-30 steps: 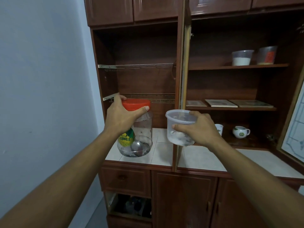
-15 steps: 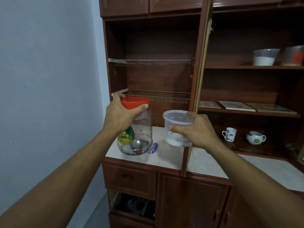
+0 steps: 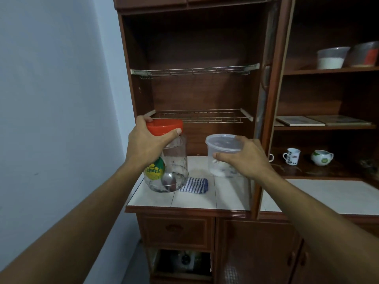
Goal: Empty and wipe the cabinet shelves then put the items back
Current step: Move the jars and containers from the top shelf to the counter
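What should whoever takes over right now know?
Left hand grips the red-lidded jar by its lid. Right hand holds the clear tub.
Both are over the tiled counter, checked cloth lying between them.
Done: the wire racks are bare.
Left: whether they were wiped cannot be told; jar and tub are not yet back on them.

A pale blue wall [image 3: 57,99] fills the view from 7 to 11 o'clock. At 6 o'clock a wooden drawer [image 3: 174,228] sits above an open cubby [image 3: 182,261] holding dark, blurred things, with closed doors [image 3: 256,253] at its 3 o'clock. At 2 o'clock a tub [image 3: 331,58] of white powder stands just beside a second tub [image 3: 366,55] with an orange patch. At 3 o'clock lie flat boards [image 3: 299,120]. Under them stands a spotted mug [image 3: 291,156] and, at its 3 o'clock, a squat cup [image 3: 321,157] with a green mark.
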The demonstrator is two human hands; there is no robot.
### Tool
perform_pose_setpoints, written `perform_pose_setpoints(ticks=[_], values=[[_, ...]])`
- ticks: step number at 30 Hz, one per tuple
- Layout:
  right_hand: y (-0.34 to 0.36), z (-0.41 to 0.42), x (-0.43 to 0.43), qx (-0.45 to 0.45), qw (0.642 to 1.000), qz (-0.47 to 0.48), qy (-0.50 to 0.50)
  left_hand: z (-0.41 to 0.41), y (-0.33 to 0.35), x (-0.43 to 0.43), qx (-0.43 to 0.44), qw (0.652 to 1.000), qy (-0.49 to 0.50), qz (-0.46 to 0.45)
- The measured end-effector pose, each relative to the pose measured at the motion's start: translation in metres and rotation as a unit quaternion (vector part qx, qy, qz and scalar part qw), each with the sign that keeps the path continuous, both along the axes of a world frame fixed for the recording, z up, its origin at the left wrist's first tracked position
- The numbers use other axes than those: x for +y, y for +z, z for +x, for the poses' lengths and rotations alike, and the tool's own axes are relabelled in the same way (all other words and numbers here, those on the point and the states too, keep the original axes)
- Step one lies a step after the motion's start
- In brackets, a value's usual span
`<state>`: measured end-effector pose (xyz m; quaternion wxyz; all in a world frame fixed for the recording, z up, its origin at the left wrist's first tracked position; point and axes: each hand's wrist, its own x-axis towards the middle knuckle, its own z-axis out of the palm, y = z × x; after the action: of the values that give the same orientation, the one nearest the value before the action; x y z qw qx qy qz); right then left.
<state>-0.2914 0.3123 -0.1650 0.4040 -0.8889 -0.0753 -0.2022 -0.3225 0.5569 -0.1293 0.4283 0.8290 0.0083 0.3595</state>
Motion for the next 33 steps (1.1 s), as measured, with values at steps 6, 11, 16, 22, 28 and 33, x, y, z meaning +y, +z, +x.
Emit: perform_pose_setpoints(ticks=[6, 11, 16, 22, 28, 33], values=[[-0.006, 0.011, 0.023, 0.014, 1.0, -0.011, -0.022, 0.021, -0.009, 0.026, 0.016, 1.0, -0.008, -0.005], [-0.008, 0.029, 0.03, 0.018, 1.0, -0.01, -0.019, 0.046, -0.015, 0.033, 0.021, 1.0, -0.006, -0.01], [-0.015, 0.056, 0.032, 0.009, 1.0, -0.006, -0.017, 0.074, -0.023, 0.036, 0.024, 1.0, -0.002, -0.02], [-0.027, 0.087, 0.036, 0.023, 0.999, -0.017, -0.029, 0.1, -0.035, 0.041, 0.032, 0.999, -0.003, -0.036], [-0.043, 0.123, 0.055, 0.028, 0.999, -0.014, -0.032, 0.14, -0.048, 0.063, 0.042, 0.998, -0.014, -0.045], [-0.054, 0.149, 0.082, 0.035, 0.999, -0.004, -0.039, 0.178, -0.064, 0.086, 0.046, 0.997, -0.034, -0.042]])
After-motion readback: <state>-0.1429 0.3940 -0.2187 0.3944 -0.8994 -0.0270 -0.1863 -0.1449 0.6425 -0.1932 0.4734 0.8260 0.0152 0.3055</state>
